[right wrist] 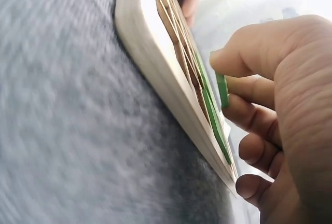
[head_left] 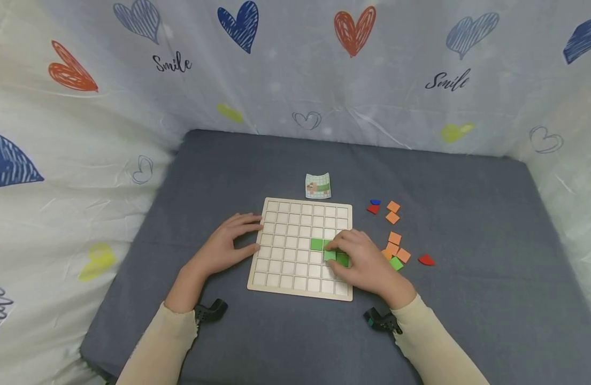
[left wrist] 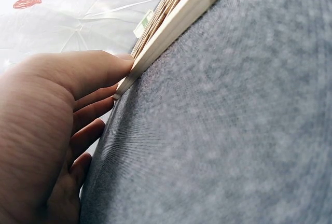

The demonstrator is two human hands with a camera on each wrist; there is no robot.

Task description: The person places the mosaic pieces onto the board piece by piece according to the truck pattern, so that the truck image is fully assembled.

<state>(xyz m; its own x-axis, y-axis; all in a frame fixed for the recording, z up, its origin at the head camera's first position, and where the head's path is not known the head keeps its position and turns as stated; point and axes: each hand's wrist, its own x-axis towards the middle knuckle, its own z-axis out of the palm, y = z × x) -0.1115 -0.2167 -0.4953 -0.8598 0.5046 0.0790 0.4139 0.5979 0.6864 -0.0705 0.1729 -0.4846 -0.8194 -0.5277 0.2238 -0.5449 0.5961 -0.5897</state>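
Note:
A square wooden grid board lies flat on the table. My left hand rests at its left edge; the left wrist view shows the thumb touching the rim, fingers extended along the side. Over the right part of the grid, my right hand pinches a green square tile between thumb and fingertips. The right wrist view has this tile tilted just above the board. Several green tiles sit in the cells beneath, one of them a bright green tile; the right hand partly covers the others.
Behind the board lies a small picture card. To the right are several orange tiles, a loose green tile, a red piece, another red piece and a blue piece. A printed curtain borders the grey table.

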